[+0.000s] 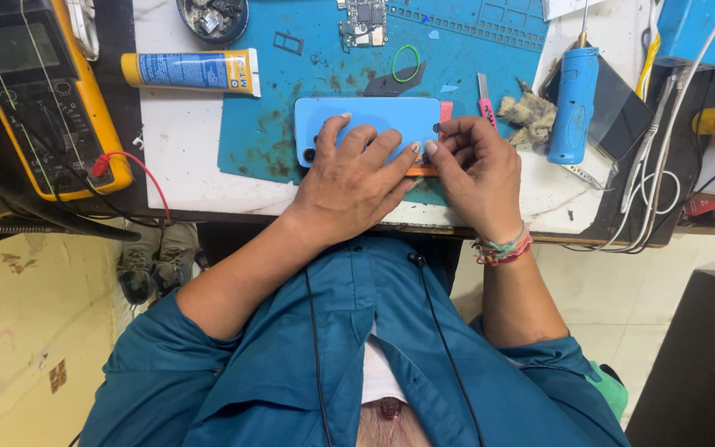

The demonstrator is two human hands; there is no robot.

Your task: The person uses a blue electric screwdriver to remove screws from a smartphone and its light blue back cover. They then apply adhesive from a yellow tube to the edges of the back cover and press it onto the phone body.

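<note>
a smooth light-blue phone (pixel 374 116) with rounded corners lies back up on the stained teal work mat (pixel 258 124), long axis running left to right. the left hand (pixel 349 178) presses flat on it; the right hand (pixel 477 165) pinches its right end. beyond the mat's far edge, a round dish (pixel 213 18) holds grey scraps.

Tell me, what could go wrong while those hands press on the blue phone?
The left hand presses flat on the blue phone, so too much force might crack or bend it.

The right hand works at the phone's edge beside an orange tool; a slip could scratch the phone or nick a finger.

The bare circuit board and green ring lie loose on the blue mat, so a bump might scatter them.
</note>
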